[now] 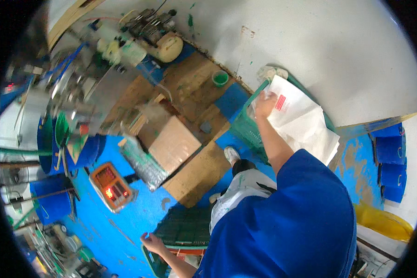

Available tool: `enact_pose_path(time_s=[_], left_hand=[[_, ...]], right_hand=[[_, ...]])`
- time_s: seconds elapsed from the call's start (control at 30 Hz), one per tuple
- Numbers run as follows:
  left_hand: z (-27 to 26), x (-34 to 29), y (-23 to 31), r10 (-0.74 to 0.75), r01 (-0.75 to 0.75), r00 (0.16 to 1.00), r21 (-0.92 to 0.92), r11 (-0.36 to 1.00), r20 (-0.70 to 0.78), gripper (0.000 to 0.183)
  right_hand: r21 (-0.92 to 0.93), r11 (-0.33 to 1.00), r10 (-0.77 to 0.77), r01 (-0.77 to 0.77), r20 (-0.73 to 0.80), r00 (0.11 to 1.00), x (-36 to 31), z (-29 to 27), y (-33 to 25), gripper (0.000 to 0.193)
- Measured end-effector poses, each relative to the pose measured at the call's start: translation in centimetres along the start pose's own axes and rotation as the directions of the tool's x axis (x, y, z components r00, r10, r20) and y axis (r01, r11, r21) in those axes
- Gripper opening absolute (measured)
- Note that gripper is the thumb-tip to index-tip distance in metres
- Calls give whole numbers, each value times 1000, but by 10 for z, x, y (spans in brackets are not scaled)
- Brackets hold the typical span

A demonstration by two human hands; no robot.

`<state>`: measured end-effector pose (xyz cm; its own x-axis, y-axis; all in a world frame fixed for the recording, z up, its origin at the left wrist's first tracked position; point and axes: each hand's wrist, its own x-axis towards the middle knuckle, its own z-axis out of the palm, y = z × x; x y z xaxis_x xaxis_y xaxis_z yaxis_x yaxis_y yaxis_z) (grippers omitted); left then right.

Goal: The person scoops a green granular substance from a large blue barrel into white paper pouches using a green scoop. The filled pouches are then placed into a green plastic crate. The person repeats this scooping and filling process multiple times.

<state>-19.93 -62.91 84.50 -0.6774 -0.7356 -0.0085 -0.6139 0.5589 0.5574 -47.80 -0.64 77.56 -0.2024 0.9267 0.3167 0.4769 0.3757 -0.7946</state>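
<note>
My right hand point(265, 104) reaches into a green crate point(245, 125) by the wall, beside a large white paper sack point(302, 118) with a red printed patch. Its fingers are bent around thin clear plastic point(252, 107) at the crate's left side; the fingertips are partly hidden. Low in the view, my left hand point(153, 243) hovers at the corner of a dark green crate point(183, 227). Its fingers are loosely curled and slightly apart, with nothing visible in them. Whether that hand touches the crate's rim, I cannot tell.
An orange scale point(110, 186) with a lit display stands on the blue floor, near a cardboard box point(175, 143) and a silvery wrapped bundle point(146, 164). A cup of green liquid point(220, 78) sits on cardboard by the wall. Machinery and blue bins point(53, 199) line the left.
</note>
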Motion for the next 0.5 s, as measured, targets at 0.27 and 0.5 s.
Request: enact_pose_path(time_s=[0.27,0.5], left_hand=[[131,-29,232,261,-181,834,-205,962,486,12],[156,-63,311,-155,885,372,-300,355,915,42]], right_hand=[[236,758,311,-608,688,656,77,4,19,27],[-467,550,56,-692,848,-528,-160,-60,-123,34]])
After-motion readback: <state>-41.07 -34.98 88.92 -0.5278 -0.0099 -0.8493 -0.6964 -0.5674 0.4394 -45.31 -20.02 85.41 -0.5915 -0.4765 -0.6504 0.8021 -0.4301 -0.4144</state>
